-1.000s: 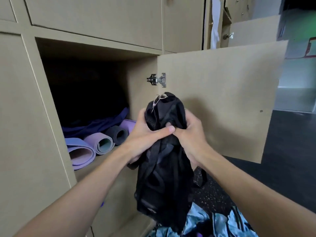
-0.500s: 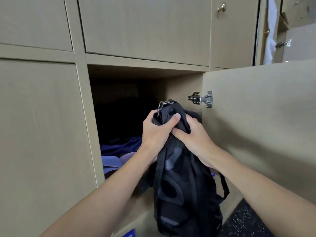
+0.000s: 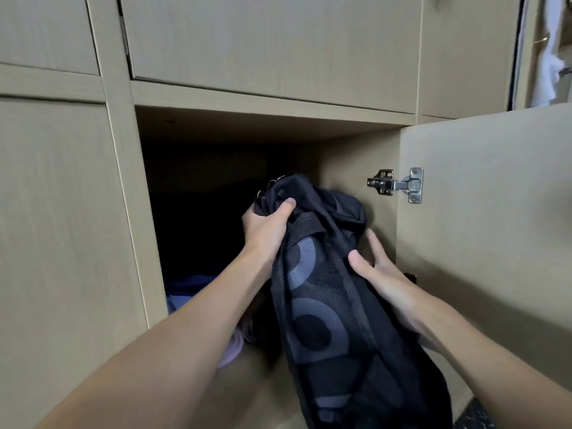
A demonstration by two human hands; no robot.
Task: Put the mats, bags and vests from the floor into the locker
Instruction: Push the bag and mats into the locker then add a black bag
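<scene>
A black bag [image 3: 325, 305] with grey ring patterns and mesh hangs in front of the open locker [image 3: 278, 128], its top end inside the opening. My left hand [image 3: 266, 230] grips the bag's top by a bunched fold near a metal clip. My right hand [image 3: 377, 274] lies along the bag's right side with the fingers nearly straight and the thumb against the fabric. Purple rolled mats [image 3: 232, 348] and blue cloth [image 3: 192, 283] lie on the locker floor, mostly hidden behind my left arm.
The locker door [image 3: 495, 227] stands open to the right on a metal hinge [image 3: 399, 184]. Closed beige locker doors fill the wall to the left [image 3: 55, 243] and above [image 3: 272, 41]. A white cloth [image 3: 551, 57] hangs at the top right. Speckled dark floor [image 3: 476, 413] shows at the bottom right.
The view has closed in on the locker. The bag's top has moved into the opening. My right hand has let go of the top and slid down to the bag's right side.
</scene>
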